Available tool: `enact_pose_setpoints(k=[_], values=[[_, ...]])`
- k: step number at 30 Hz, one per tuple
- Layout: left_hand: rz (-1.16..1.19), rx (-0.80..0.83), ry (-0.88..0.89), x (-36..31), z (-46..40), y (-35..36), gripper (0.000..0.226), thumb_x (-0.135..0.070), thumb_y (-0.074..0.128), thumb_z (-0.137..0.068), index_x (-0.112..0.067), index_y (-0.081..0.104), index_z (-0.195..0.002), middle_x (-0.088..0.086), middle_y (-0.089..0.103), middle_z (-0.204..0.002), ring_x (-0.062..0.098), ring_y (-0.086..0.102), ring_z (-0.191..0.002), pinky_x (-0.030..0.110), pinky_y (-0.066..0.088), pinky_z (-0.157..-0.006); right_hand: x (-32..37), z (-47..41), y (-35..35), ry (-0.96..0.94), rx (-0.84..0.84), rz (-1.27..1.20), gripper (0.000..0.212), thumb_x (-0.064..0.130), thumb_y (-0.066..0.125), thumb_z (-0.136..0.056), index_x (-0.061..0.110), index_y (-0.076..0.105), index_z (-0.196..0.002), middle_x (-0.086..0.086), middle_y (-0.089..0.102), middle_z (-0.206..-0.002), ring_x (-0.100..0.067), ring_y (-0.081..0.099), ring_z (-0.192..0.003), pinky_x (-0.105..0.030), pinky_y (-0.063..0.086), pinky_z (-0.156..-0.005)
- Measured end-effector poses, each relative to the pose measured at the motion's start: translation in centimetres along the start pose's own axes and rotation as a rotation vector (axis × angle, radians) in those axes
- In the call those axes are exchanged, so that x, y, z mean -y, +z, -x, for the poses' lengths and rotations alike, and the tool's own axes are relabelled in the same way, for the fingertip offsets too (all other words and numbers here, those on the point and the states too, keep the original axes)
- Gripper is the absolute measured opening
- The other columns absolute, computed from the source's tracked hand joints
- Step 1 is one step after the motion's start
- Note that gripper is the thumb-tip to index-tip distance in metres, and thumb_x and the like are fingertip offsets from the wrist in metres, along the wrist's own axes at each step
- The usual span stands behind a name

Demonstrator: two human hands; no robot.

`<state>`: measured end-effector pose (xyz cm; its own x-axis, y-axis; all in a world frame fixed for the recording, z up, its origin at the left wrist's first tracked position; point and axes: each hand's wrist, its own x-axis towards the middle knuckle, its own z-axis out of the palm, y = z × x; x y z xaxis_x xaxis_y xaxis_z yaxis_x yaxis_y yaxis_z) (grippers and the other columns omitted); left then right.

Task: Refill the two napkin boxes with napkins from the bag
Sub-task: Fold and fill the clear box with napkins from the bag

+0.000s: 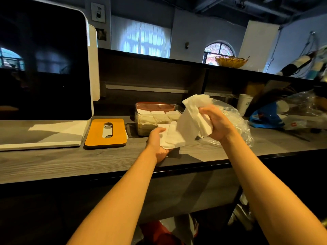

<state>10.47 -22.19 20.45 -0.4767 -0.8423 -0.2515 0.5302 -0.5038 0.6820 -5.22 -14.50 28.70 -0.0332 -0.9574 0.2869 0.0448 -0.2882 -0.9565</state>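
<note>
At centre frame we hold a stack of white paper napkins [187, 124] between both hands: our right hand [216, 123] curls its fingers round the upper part, while our left hand [157, 145] grips the lower end from beneath. Just behind sits a clear plastic napkin box [155, 119], open-topped, with napkins inside. Its orange wooden lid with an oval slot [105, 133] lies flat to the left, beside the white base of a large dark monitor [42, 64]. A crumpled clear plastic bag [235, 121] lies behind our right hand. The grey wood-grain counter [70, 161] shows bare surface along its near edge.
</note>
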Motion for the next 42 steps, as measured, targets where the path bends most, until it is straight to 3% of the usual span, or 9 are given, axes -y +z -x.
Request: enact_pose_setpoints(k=[6,11,16,21,25,29,33,38,42], values=[[-0.106,0.165,0.014,0.2,0.3,0.0,0.031,-0.039,0.049,-0.100,-0.014,0.066,-0.109,0.013,0.072,-0.097,0.029,0.066,-0.092,0.043,0.053,-0.079,-2.9,-1.8,1.0,0.086,-0.221,0.506,0.011,0.011,0.059,-0.093,0.020,0.064,-0.090,0.000,0.061,-0.093,-0.019,0.055,-0.093,-0.029,0.048,-0.073],[-0.300,0.084,0.102,1.0,-0.6,-0.1,0.048,0.000,0.063,-0.092,-0.007,0.049,-0.137,0.017,0.063,-0.127,0.033,0.064,-0.110,0.044,0.057,-0.077,-3.6,-2.2,1.1,0.082,-0.359,0.477,0.011,0.009,0.056,-0.093,0.012,0.065,-0.089,-0.002,0.061,-0.090,-0.016,0.056,-0.086,-0.027,0.047,-0.069],[-0.178,0.011,0.112,0.8,-0.5,-0.2,0.045,0.005,0.054,-0.096,-0.007,0.045,-0.138,0.018,0.057,-0.131,0.037,0.059,-0.117,0.044,0.052,-0.081,-4.2,-1.9,0.7,0.042,-0.738,0.087,0.024,0.013,0.055,-0.094,0.010,0.057,-0.118,-0.003,0.057,-0.100,-0.019,0.056,-0.089,-0.024,0.046,-0.057],[-0.114,0.024,0.040,0.4,-0.5,-0.1,0.026,-0.022,0.053,-0.100,-0.013,0.055,-0.124,0.013,0.065,-0.101,0.028,0.063,-0.087,0.042,0.055,-0.072,-5.8,-2.2,3.1,0.199,-0.620,-0.090,0.012,0.015,0.054,-0.093,0.016,0.054,-0.105,-0.011,0.060,-0.110,-0.028,0.062,-0.100,-0.043,0.057,-0.084],[-0.137,0.093,0.075,0.7,-0.6,-0.2,0.022,-0.021,0.056,-0.098,-0.016,0.060,-0.119,0.011,0.070,-0.105,0.027,0.067,-0.094,0.041,0.056,-0.077,-7.9,-2.6,5.4,0.269,-0.649,0.033,0.019,0.015,0.053,-0.094,0.012,0.058,-0.113,-0.009,0.062,-0.097,-0.022,0.059,-0.083,-0.035,0.051,-0.069],[-0.218,0.045,0.161,1.3,-1.1,-0.3,0.040,-0.004,0.061,-0.094,-0.008,0.055,-0.133,0.012,0.069,-0.108,0.028,0.067,-0.096,0.039,0.056,-0.071,-9.3,-2.4,5.6,0.223,-0.573,-0.007,0.032,0.017,0.051,-0.097,0.011,0.058,-0.128,-0.011,0.068,-0.111,-0.024,0.066,-0.093,-0.031,0.053,-0.068],[-0.233,0.038,0.218,1.3,-1.4,-0.2,0.042,0.003,0.062,-0.092,-0.008,0.057,-0.132,0.012,0.068,-0.110,0.030,0.066,-0.100,0.042,0.057,-0.077,-9.1,-1.8,5.2,0.206,-0.527,-0.134,0.021,0.017,0.054,-0.097,0.010,0.063,-0.115,-0.009,0.070,-0.095,-0.021,0.067,-0.081,-0.031,0.054,-0.063],[-0.112,0.004,0.163,1.0,-0.6,0.1,0.023,-0.020,0.054,-0.100,-0.020,0.054,-0.123,0.009,0.067,-0.109,0.028,0.066,-0.096,0.044,0.057,-0.077,-9.2,-1.4,4.7,0.142,-0.642,-0.207,0.011,0.014,0.061,-0.094,0.012,0.061,-0.105,-0.009,0.068,-0.098,-0.021,0.065,-0.082,-0.035,0.055,-0.066],[-0.034,0.020,0.121,0.9,-0.6,-0.3,0.036,-0.039,0.040,-0.104,-0.017,0.056,-0.128,0.011,0.067,-0.105,0.029,0.064,-0.094,0.043,0.055,-0.073,-9.1,-0.9,4.3,-0.006,-0.723,-0.220,0.030,0.020,0.060,-0.096,0.013,0.056,-0.125,-0.002,0.066,-0.103,-0.018,0.065,-0.090,-0.036,0.058,-0.071]])
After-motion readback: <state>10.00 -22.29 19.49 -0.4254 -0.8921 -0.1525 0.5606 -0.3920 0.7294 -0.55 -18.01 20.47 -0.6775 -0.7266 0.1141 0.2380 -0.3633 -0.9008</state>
